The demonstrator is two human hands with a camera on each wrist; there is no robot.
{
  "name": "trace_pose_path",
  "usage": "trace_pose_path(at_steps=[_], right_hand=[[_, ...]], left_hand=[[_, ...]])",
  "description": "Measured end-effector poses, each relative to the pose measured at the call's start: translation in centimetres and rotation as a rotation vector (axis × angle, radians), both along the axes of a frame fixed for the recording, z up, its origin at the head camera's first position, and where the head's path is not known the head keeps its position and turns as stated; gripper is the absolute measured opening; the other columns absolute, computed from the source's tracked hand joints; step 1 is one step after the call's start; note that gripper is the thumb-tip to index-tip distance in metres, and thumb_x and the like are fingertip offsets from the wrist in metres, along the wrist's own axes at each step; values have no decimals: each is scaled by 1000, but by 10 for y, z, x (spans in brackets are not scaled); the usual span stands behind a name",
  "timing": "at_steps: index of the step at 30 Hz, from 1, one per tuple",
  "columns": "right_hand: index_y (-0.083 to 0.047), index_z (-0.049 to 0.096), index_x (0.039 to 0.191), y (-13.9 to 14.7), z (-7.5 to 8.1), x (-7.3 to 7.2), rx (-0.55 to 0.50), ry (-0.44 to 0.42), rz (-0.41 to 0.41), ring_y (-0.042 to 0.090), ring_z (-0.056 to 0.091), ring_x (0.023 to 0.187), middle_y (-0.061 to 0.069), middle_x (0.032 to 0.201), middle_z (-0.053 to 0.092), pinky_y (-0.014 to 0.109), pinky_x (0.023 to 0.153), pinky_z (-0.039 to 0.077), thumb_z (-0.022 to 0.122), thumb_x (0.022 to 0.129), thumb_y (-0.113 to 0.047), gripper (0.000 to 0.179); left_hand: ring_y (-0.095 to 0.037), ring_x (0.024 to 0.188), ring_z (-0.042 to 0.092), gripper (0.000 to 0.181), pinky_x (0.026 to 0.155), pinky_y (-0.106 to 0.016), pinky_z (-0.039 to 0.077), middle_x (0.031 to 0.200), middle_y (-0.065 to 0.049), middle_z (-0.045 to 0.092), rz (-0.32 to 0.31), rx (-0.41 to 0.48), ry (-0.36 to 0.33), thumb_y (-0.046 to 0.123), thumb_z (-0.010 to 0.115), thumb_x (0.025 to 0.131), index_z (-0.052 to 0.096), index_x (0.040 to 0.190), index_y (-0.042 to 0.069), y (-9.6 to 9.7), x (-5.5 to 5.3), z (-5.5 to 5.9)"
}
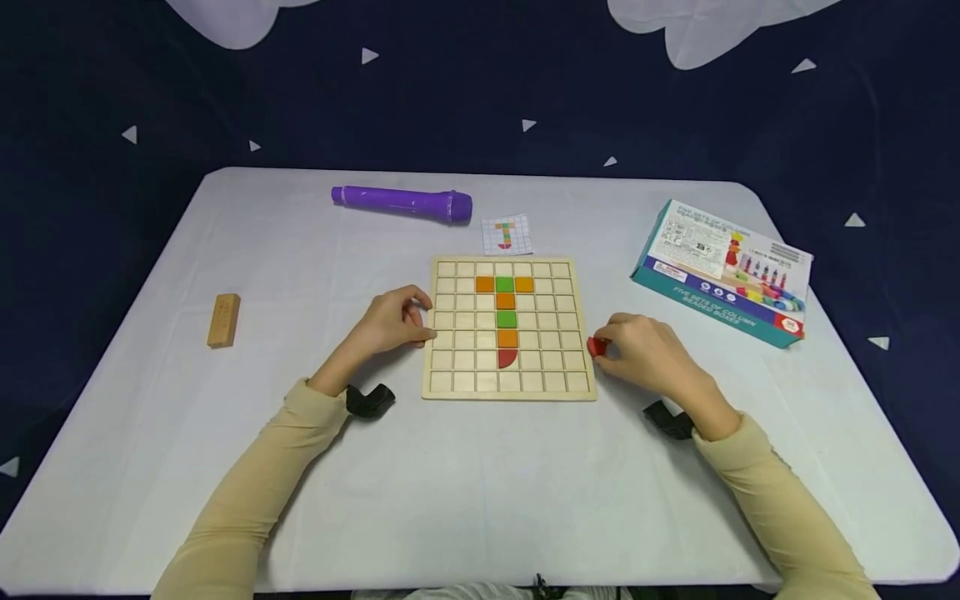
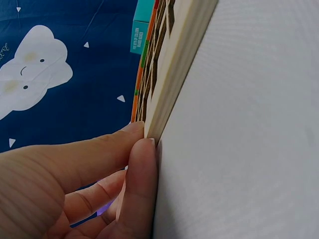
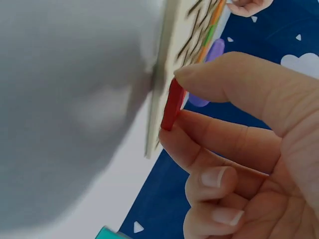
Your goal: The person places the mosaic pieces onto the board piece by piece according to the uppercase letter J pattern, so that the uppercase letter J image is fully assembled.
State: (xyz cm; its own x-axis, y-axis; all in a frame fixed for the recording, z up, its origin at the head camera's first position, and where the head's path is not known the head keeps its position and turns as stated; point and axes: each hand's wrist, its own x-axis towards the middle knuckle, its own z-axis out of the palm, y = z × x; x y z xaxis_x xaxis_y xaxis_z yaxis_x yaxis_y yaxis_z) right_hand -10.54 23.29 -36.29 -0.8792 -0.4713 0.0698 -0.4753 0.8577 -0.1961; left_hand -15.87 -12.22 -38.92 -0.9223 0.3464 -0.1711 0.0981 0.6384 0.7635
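A wooden grid board (image 1: 465, 382) lies on the table with several orange tiles (image 1: 485, 284), two green tiles (image 1: 506, 319) and a red quarter-circle tile (image 1: 507, 358) forming a T-like shape with a curved foot. At the board's left edge, my left hand (image 1: 390, 321) pinches the rim between thumb and finger. My right hand (image 1: 648, 354) holds a red tile (image 3: 173, 104) by its ends between thumb and fingers, just beside the board's right edge. The held tile's full outline is partly hidden by the fingers. Behind the board lies a small pattern card (image 1: 491, 242) printed with a similar coloured figure.
A purple microphone-shaped object (image 1: 401, 202) lies at the back of the white table (image 1: 480, 500). To the right is a teal and white game box (image 1: 723, 275). On the left a small wooden block (image 1: 223, 321) rests. Black wrist devices (image 1: 370, 402) sit at both wrists.
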Motion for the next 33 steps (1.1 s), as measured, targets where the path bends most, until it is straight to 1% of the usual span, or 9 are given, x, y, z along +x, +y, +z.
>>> trace_pose_path(at_steps=[5, 9, 13, 18, 23, 30, 33], right_hand=[[-7, 70, 80, -15, 6, -3, -24, 7, 12, 10, 45, 58, 3, 73, 61, 23, 50, 35, 73, 75, -15, 10], [-7, 71, 82, -27, 8, -5, -32, 12, 39, 10, 46, 58, 3, 73, 61, 24, 50, 36, 73, 76, -16, 11], [-6, 72, 84, -39, 9, -6, -35, 26, 72, 10, 47, 59, 4, 74, 61, 23, 50, 37, 74, 75, -17, 14], [-7, 72, 83, -55, 9, -8, -32, 54, 118, 10, 48, 59, 4, 73, 62, 23, 49, 38, 74, 76, -18, 13], [-9, 71, 79, -69, 8, -8, -28, 84, 176, 9, 48, 57, 3, 70, 61, 22, 47, 38, 73, 77, -18, 10], [-10, 71, 78, -87, 8, -7, -13, 80, 215, 8, 50, 59, 1, 73, 62, 21, 50, 40, 75, 75, -16, 8], [-10, 70, 76, -93, 8, -7, 7, 85, 236, 8, 48, 57, 1, 70, 60, 21, 50, 40, 73, 74, -13, 5]], left_hand=[[-11, 54, 59, 39, 59, -25, 46, 71, -5, 60, 2, 4, -10, 12, 75, 77, 56, 110, 2, 0, 0, -1], [-11, 54, 59, 40, 59, -25, 46, 72, -4, 60, 11, 2, -26, 12, 75, 77, 56, 110, 3, 1, 1, -1], [-11, 54, 59, 40, 59, -25, 46, 72, -5, 60, 12, 1, -23, 12, 75, 77, 56, 110, 2, 0, 0, -1], [-11, 54, 59, 40, 58, -25, 46, 72, -5, 60, 9, -5, -16, 11, 75, 77, 56, 110, 2, 1, 0, 1], [-11, 54, 59, 40, 59, -25, 46, 72, -5, 60, 9, -5, -13, 11, 75, 77, 56, 110, 2, 0, 0, 1], [-11, 54, 59, 40, 60, -25, 46, 73, -5, 60, 8, -9, -10, 12, 75, 77, 56, 111, 2, 0, 0, 2], [-11, 54, 59, 40, 60, -25, 46, 73, -5, 60, 9, -7, -11, 12, 75, 77, 56, 111, 2, 0, 0, 2]])
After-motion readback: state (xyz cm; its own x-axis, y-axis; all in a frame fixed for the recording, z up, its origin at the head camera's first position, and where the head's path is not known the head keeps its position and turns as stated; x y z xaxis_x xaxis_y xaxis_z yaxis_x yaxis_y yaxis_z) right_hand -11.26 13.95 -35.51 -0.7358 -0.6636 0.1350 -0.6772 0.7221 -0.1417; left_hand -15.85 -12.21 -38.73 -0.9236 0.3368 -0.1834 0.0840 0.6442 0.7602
